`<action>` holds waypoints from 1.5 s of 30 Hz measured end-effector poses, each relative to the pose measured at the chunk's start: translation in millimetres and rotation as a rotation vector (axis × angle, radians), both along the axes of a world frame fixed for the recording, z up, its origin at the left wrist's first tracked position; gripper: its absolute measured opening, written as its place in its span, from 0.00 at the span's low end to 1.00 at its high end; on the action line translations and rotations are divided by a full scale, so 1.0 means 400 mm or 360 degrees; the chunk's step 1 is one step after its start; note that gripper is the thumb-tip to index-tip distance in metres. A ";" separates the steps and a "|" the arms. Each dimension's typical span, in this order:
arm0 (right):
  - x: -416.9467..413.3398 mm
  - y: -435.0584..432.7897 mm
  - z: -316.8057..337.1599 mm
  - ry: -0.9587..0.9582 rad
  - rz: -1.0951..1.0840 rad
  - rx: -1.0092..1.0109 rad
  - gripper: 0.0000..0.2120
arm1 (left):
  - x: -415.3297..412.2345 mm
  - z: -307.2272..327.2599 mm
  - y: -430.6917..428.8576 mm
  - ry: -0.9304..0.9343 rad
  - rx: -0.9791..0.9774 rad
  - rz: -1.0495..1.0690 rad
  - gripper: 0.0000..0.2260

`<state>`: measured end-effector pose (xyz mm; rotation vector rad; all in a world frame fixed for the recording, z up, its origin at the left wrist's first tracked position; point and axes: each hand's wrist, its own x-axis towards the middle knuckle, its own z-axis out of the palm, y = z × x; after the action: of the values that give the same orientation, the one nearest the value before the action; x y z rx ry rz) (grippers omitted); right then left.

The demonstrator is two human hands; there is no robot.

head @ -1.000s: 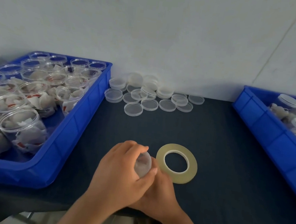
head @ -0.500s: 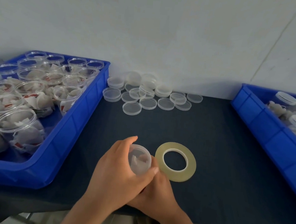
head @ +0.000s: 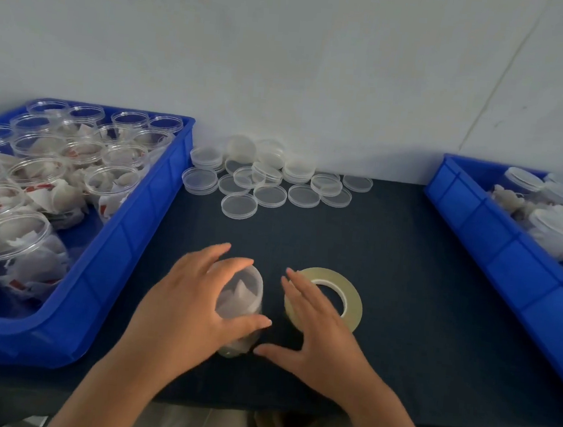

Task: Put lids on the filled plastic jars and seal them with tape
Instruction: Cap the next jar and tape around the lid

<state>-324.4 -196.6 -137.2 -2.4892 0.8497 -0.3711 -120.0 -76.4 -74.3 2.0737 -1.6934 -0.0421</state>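
Only left hand [head: 181, 310] around jar [head: 241, 295]

Dim and flat overall, cool grey-blue across the wall [head: 288, 59], a touch brighter up top and fading toward the lower edge. Soft, diffuse light, seemingly from above. Hard to pick out any shadow on the dark table [head: 403, 294]. Smeared by motion at the fingers [head: 300, 289] of the right hand [head: 316, 337], crisper on the left hand [head: 181, 310]. Pale milky sheen on the jar [head: 241, 292] and the tape roll [head: 355, 304], small glints along the lids [head: 239, 206]. Heavy wide-angle bend at the sides: right bin [head: 510, 256] stretched, its contents washed out, left bin [head: 125, 253] bowed outward. Slightly soft and mushy throughout.
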 end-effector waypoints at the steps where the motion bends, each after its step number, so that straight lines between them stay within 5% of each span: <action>1: -0.020 -0.020 0.002 0.0124 -0.0079 -0.0044 0.51 | 0.008 0.002 0.003 -0.0004 0.0000 0.0032 0.41; 4: -0.052 -0.051 0.001 0.0411 -0.0109 -0.0210 0.39 | 0.029 -0.010 0.002 0.0136 -0.0001 -0.0026 0.36; 9: -0.061 -0.046 0.021 0.0350 -0.0147 -0.0427 0.21 | 0.060 -0.037 -0.039 0.0447 -0.0041 -0.0222 0.28; 14: -0.067 -0.022 0.069 -0.0062 -0.0446 -0.0010 0.17 | 0.050 -0.044 -0.069 0.0494 -0.0087 -0.0360 0.35; 18: -0.078 0.027 0.106 -0.0415 -0.0462 0.0141 0.20 | 0.012 -0.033 -0.054 0.0441 -0.0260 -0.0158 0.41; 22: -0.087 0.078 0.133 -0.0546 -0.0404 0.0168 0.20 | -0.083 -0.004 -0.023 0.0389 -0.0709 -0.0181 0.29; 33: -0.072 0.167 0.132 -0.0625 -0.0325 0.0191 0.13 | -0.200 0.030 0.021 0.0984 -0.0832 -0.0046 0.02; 40: -0.071 0.147 0.133 -0.0398 -0.0301 0.0029 0.37 | -0.159 0.005 0.064 0.0308 -0.0870 -0.0133 0.12; 45: -0.073 0.130 0.152 -0.0294 -0.0112 -0.0214 0.17 | -0.148 -0.013 0.076 0.0464 -0.0900 0.0007 0.10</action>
<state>-353.5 -144.6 -76.4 -2.5021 0.8633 -0.6919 -179.2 -46.1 -79.6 1.5637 -1.3313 0.1179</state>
